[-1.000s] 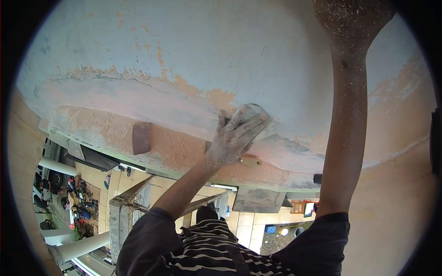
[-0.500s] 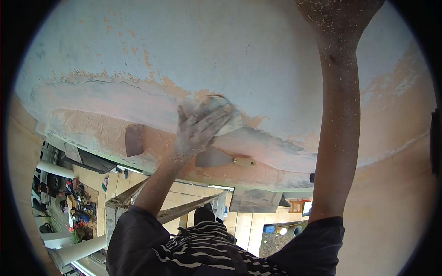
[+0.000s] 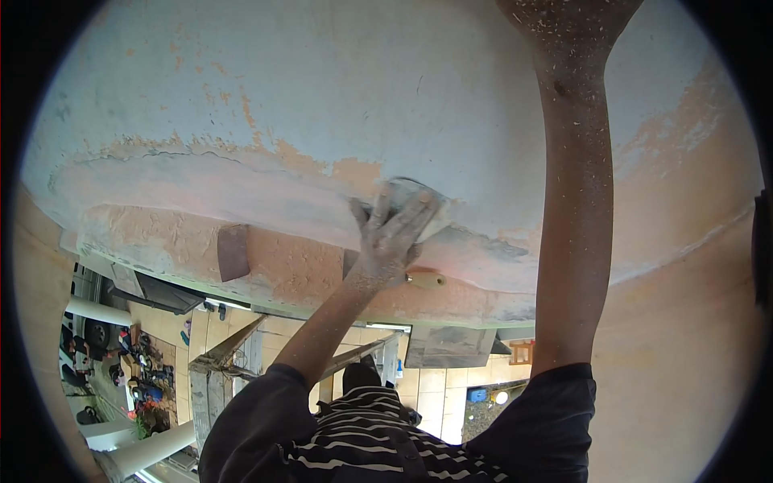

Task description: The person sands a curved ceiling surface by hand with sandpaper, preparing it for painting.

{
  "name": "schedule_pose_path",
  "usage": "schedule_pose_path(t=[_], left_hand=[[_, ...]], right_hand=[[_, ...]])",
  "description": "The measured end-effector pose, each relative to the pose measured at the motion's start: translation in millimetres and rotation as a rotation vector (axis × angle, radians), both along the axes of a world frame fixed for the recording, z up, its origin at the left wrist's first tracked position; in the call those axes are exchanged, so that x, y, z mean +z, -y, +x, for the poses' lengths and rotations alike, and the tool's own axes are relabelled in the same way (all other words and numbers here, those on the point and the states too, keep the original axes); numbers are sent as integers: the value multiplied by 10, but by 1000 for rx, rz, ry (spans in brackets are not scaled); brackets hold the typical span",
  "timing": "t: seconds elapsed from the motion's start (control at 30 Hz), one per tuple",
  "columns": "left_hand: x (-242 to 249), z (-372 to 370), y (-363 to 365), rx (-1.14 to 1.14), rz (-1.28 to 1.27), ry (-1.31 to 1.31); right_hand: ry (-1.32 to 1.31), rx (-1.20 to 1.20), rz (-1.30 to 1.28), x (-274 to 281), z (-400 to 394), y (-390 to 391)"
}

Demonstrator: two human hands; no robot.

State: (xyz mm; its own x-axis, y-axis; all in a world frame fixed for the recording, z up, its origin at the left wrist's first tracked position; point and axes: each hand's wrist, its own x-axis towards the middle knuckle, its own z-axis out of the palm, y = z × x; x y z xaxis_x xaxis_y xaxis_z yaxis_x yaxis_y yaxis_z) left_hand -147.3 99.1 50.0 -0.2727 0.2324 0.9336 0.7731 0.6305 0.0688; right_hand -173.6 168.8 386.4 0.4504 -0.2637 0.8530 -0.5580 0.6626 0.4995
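Observation:
My left hand (image 3: 392,229) lies over a pale, dark-edged sheet (image 3: 436,225) that looks like sandpaper, pressing it against the patchy wall (image 3: 322,88). Its fingers are spread across the sheet and dusty white. Just below that hand, a putty knife with a pale handle (image 3: 427,278) rests on the ledge, its blade partly hidden behind my wrist. My right hand (image 3: 570,20) is at the top edge, raised against the wall and speckled with dust; its fingers are cut off by the frame.
A dark brown rectangular piece (image 3: 233,252) lies on the ledge (image 3: 294,262) to the left. Beneath are wooden scaffold bars (image 3: 229,354), a tiled floor (image 3: 431,394) and a white column (image 3: 153,451). Assorted items (image 3: 149,370) clutter the ground at lower left.
My left hand has slid right and slightly down along the wall with the sheet, now covering more of the putty knife's blade. My right arm appears shifted slightly left in view.

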Motion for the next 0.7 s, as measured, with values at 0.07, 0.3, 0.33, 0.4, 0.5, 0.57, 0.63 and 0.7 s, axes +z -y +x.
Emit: schedule_pose_path(t=[0.07,0.3,0.33,0.4,0.5,0.57,0.63,0.7], left_hand=[[-9,99,-40,-2,-403,-85],[41,-224,761,-43,-46,68],[69,-118,638,-173,158,176],[50,39,249,-10,-325,3],[414,213,345,11,-615,54],[372,9,685,138,-442,-66],[227,-302,1037,-140,40,174],[322,-276,923,-51,195,115]], right_hand=[[-4,3,-8,8,1,14],[-4,-38,-19,54,36,19],[-12,-4,-8,57,6,42],[-40,109,43,99,-101,36],[-42,93,85,147,-128,-57],[12,0,17,74,-37,-26],[40,-52,-12,33,26,-5],[35,18,-7,30,-17,23]])
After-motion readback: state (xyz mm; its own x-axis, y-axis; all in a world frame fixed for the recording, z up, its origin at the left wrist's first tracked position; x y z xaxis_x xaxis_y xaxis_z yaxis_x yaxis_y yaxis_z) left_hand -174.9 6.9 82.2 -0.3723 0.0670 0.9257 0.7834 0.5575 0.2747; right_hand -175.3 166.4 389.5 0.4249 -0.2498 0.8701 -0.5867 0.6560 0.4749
